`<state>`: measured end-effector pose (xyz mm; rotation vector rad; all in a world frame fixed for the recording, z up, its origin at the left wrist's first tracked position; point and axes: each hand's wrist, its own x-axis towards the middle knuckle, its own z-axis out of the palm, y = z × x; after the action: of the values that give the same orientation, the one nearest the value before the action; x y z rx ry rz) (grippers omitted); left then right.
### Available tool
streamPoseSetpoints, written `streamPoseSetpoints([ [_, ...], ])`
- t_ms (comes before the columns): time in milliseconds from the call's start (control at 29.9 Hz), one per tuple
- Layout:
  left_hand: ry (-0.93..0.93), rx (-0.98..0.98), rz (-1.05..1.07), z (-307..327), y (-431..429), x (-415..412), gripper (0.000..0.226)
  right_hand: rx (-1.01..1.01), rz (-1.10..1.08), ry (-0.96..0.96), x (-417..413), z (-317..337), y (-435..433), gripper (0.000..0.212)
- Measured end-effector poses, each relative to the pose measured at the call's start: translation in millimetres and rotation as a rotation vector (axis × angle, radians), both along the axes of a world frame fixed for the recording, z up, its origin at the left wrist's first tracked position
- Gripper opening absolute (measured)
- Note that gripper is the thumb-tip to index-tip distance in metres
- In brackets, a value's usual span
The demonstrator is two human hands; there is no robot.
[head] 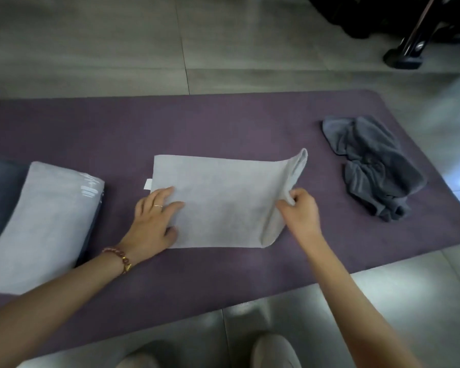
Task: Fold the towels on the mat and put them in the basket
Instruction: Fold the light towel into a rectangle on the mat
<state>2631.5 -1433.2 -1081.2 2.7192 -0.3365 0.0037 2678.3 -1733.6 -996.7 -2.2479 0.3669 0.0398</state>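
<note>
A light grey towel (223, 197) lies flat in the middle of the purple mat (170, 123). My left hand (154, 219) rests on the towel's left edge with fingers spread flat. My right hand (300, 208) pinches the towel's right edge, which is lifted and curling over toward the left. A crumpled dark grey towel (375, 166) lies on the mat to the right. At the far left a folded light grey towel (40, 224) sits on top of a dark blue thing (0, 197), possibly the basket; I cannot tell.
Grey tiled floor (91, 49) surrounds the mat. A black stand foot (404, 57) and dark fabric sit at the top right. My knees (274, 351) show at the bottom edge.
</note>
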Motion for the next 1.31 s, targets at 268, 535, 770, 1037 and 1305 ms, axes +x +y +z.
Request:
streamPoseSetpoints([
  [268, 0.6, -1.346, 0.755, 31, -20, 42, 0.031, -0.126, 0.8, -0.042, -34, -24, 150, 0.018],
  [535, 0.282, -0.998, 0.655, 6, -25, 26, 0.029, 0.093, 0.714, -0.125, -19, -51, 123, 0.037],
  [770, 0.125, -0.668, 0.694, 6, -27, 0, 0.018, -0.298, 0.882, -0.145, 112, -37, 131, 0.048],
  [1037, 0.139, -0.733, 0.755, 1, -25, -9, 0.017, -0.083, 0.933, 0.175, 162, -51, 175, 0.016],
  [1305, 0.159, -0.838, 0.814, 3, -25, -14, 0.011, 0.094, 0.954, 0.139, 167, -51, 184, 0.025],
])
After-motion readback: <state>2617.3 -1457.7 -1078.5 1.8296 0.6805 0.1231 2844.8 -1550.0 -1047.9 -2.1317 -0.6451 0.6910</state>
